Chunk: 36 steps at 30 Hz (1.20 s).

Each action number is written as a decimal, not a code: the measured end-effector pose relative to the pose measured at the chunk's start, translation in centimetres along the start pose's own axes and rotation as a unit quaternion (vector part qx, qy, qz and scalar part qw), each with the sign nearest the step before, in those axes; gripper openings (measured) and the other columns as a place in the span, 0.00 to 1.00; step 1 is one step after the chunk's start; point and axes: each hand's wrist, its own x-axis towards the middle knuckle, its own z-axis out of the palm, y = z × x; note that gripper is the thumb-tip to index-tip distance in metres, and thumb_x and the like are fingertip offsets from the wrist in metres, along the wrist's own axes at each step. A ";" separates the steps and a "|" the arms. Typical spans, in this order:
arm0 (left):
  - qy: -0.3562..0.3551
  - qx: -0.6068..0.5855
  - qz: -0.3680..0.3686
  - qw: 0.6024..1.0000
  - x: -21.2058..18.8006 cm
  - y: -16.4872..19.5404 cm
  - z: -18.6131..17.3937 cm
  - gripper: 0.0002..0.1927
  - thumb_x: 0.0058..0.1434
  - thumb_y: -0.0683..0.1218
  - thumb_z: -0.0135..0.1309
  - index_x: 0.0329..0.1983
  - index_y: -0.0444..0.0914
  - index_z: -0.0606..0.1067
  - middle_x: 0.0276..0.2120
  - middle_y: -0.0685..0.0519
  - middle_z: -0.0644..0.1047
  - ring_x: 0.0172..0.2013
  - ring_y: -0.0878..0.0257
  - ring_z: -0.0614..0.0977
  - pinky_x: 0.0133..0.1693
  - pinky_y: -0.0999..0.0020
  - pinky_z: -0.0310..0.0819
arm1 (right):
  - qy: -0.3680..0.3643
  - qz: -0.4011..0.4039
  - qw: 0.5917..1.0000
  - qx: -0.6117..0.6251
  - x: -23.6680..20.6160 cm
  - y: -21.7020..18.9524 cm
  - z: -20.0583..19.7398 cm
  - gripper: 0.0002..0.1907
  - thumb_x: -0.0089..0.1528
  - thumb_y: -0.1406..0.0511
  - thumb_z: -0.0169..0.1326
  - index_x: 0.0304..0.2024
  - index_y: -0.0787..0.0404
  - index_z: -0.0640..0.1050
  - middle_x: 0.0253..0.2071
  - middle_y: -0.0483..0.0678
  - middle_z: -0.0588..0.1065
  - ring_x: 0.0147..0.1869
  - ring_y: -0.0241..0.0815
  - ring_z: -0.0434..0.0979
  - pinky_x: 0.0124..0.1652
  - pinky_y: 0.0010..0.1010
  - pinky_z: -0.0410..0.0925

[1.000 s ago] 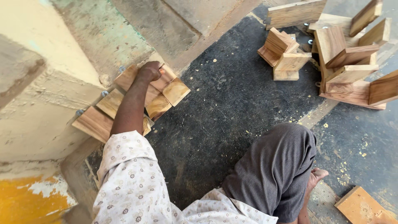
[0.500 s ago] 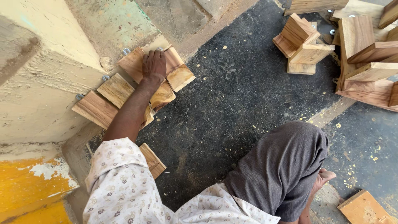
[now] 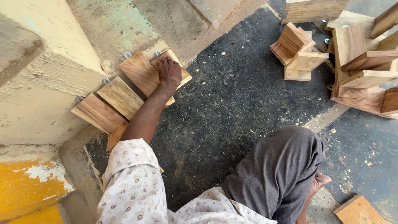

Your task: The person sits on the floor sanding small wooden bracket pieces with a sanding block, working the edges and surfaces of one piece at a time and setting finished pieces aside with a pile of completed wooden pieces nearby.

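The left hand (image 3: 169,71) lies with fingers bent down on a flat brown wooden block (image 3: 143,74), far left, in a row leaning on the pale concrete wall (image 3: 45,95). A hard push might make the row slide. The right hand is out of view.

I sit on a dark, gritty floor (image 3: 232,103) flecked with yellow sawdust. At ten o'clock a row of flat wooden blocks (image 3: 124,95) lies on it against the pale concrete wall. At one o'clock a small stack of wooden pieces (image 3: 296,52) rests, and just beside it, toward two o'clock, a bigger heap of wooden pieces (image 3: 360,70). At five o'clock a single wooden board (image 3: 358,211) lies flat.
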 end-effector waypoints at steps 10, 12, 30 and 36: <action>0.098 -0.296 0.187 0.932 -4.3 12.4 -4.3 0.22 0.66 0.51 0.54 0.60 0.35 0.75 0.59 0.41 0.75 0.57 0.43 0.77 0.58 0.48 0.69 | 0.013 -0.152 0.964 -0.217 0.8 -1.7 -1.4 0.16 0.65 0.73 0.52 0.37 0.56 0.57 0.39 0.43 0.55 0.41 0.36 0.55 0.42 0.29 0.60; 0.113 -0.361 0.270 0.885 -6.3 18.2 -5.6 0.23 0.66 0.51 0.55 0.59 0.33 0.75 0.57 0.40 0.76 0.56 0.42 0.78 0.56 0.49 0.72 | -0.024 -0.291 0.920 -0.261 0.9 -2.6 -1.1 0.18 0.64 0.72 0.54 0.32 0.56 0.57 0.42 0.44 0.54 0.47 0.37 0.55 0.51 0.30 0.59; 0.032 -0.296 0.284 0.912 -13.5 58.2 -17.3 0.42 0.52 0.50 0.70 0.66 0.39 0.61 0.63 0.45 0.66 0.61 0.51 0.71 0.59 0.54 0.67 | 0.063 0.122 0.975 0.175 -1.8 -13.6 -6.7 0.20 0.65 0.69 0.49 0.60 0.65 0.65 0.52 0.51 0.66 0.54 0.45 0.68 0.54 0.40 0.68; 0.108 -0.216 0.357 0.902 -10.1 57.0 -16.1 0.19 0.63 0.42 0.60 0.58 0.41 0.73 0.52 0.46 0.77 0.54 0.51 0.80 0.56 0.56 0.74 | 0.365 0.119 0.898 0.213 -8.4 -15.9 -25.6 0.28 0.61 0.74 0.54 0.65 0.67 0.70 0.61 0.57 0.73 0.63 0.53 0.76 0.61 0.51 0.69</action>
